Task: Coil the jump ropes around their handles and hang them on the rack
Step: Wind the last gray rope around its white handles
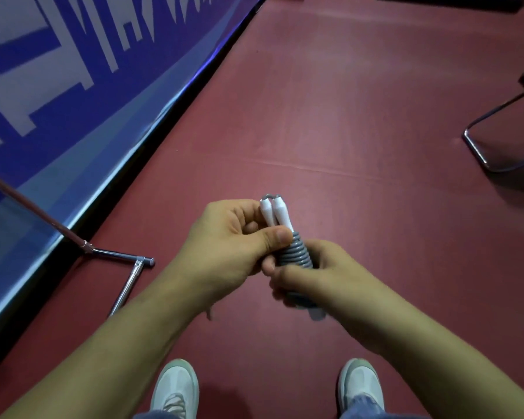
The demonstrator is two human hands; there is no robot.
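I hold one jump rope in front of me above the red floor. Its two white handles lie side by side, and its grey rope is wound in tight turns around them. My left hand grips the upper part of the handles, thumb pressed on the top turns of the coil. My right hand is curled round the lower part of the coiled bundle and hides its bottom end. A short grey loop shows above the handle tips.
A chrome rack foot with a slanted pole stands at the left by a blue and white wall banner. A metal chair leg frame sits at the right. My two white shoes are on the red floor.
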